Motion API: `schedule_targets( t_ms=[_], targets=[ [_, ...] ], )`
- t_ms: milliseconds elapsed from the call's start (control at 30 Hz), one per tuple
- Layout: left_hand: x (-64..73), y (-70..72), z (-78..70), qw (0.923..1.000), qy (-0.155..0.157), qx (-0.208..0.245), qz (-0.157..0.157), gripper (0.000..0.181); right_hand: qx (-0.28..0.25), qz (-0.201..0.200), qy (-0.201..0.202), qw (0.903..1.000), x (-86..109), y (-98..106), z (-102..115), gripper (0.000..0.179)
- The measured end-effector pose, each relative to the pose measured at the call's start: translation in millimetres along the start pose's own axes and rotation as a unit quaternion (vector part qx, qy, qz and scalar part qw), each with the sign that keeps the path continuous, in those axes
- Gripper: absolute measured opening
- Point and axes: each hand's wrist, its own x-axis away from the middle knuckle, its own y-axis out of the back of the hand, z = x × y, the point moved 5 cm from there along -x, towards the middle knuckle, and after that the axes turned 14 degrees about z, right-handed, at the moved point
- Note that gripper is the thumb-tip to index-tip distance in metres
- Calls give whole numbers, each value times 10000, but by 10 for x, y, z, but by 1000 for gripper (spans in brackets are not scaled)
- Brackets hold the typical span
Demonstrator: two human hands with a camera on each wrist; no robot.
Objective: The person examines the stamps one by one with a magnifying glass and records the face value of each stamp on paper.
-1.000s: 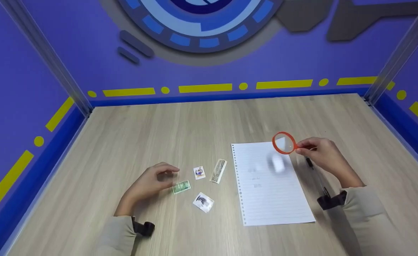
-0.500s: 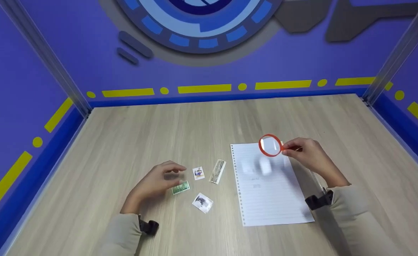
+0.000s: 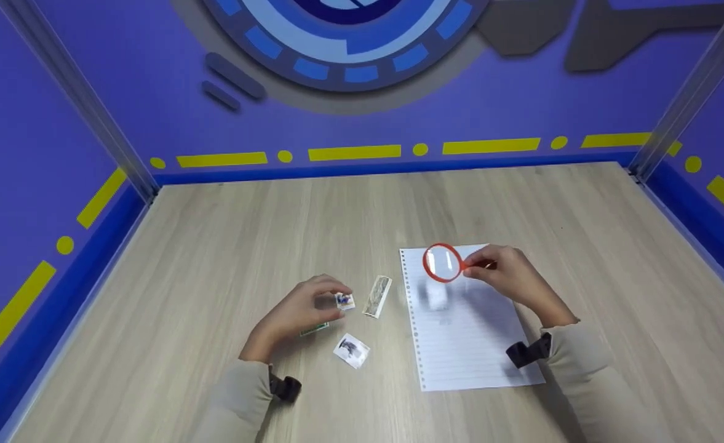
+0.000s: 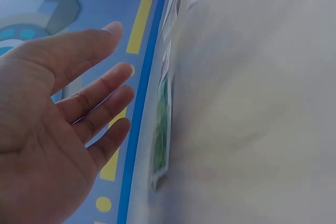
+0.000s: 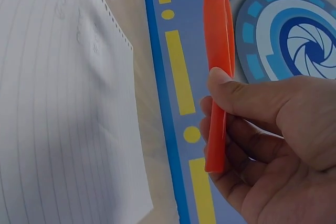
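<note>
My right hand point(image 3: 509, 277) pinches the handle of an orange-rimmed magnifying glass point(image 3: 441, 263), its lens raised over the upper part of a lined sheet of paper point(image 3: 472, 351). In the right wrist view, the thumb lies along the orange handle point(image 5: 216, 140). My left hand point(image 3: 297, 314) hovers above the stamps with relaxed fingers and holds nothing. It partly covers a green stamp point(image 3: 315, 329), and its fingertips are close to a small coloured stamp point(image 3: 346, 301). A long narrow stamp point(image 3: 377, 296) and a black-and-white stamp point(image 3: 352, 351) lie to the right.
The wooden table point(image 3: 263, 227) is bounded by blue-purple panels point(image 3: 362, 123) at the back and both sides. Faint handwriting point(image 5: 60, 3) shows on the paper in the right wrist view. A dark strap sits on each wrist.
My right hand has carried the magnifying glass leftward across the paper. My left hand has moved right, from the green stamp toward the small coloured one. A pen seen earlier is now hidden.
</note>
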Motion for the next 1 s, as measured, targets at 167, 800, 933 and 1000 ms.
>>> schedule_targets(
  t_ms=[167, 800, 933, 1000],
  targets=[
    [-144, -91, -61, 9987, -131, -454, 169, 31, 105, 96, 159, 9998, -58, -114, 94, 9],
    [-414, -248, -58, 9973, -101, -653, 333, 14, 88, 830, 973, 9917, -153, -484, 370, 5],
    [-430, -261, -54, 9969, -61, -728, 293, 12, 207, 924, 1161, 9887, -138, -546, 438, 6],
    [-436, -268, -51, 9969, -17, -739, 280, 12, 291, 961, 1249, 9871, -130, -574, 468, 6]
  ],
)
